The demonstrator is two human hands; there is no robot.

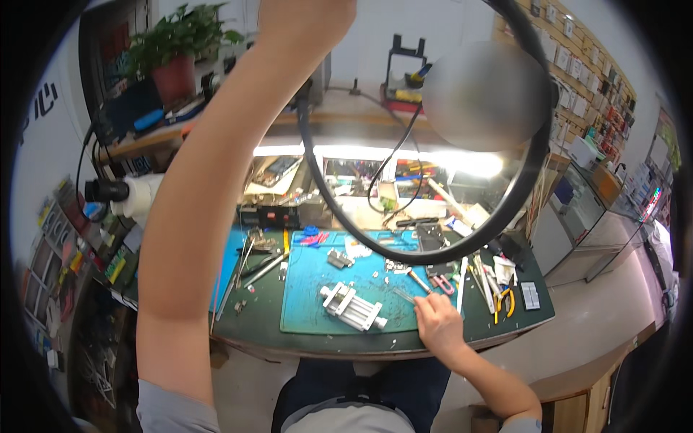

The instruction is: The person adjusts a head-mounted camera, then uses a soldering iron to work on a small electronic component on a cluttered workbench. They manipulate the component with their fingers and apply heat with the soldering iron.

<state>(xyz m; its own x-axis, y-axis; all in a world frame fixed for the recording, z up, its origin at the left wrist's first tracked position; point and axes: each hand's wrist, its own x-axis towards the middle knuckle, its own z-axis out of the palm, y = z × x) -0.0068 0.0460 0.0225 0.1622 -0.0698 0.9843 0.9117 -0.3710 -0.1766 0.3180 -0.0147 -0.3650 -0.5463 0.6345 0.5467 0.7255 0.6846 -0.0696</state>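
My left arm reaches up across the left of the view, and my left hand [310,18] is at the top edge with its fingers out of the picture. Close by is a large black round frame [317,184] that hangs over the bench. My right hand [439,325] rests at the bench's front edge, closed on slim silver tweezers [403,294] whose tips point left over the blue mat [299,292]. Left of them lies a silver metal clamp [352,308] with parallel rods. A small grey metal block [339,259] sits farther back on the mat.
To the right lie yellow-handled pliers [511,303], a pink U-shaped piece [442,284] and a small whitish box [530,296]. Several long tools lie left of the mat. A bright lamp [462,162] lights a cluttered shelf behind. A white microscope [137,195] stands at left.
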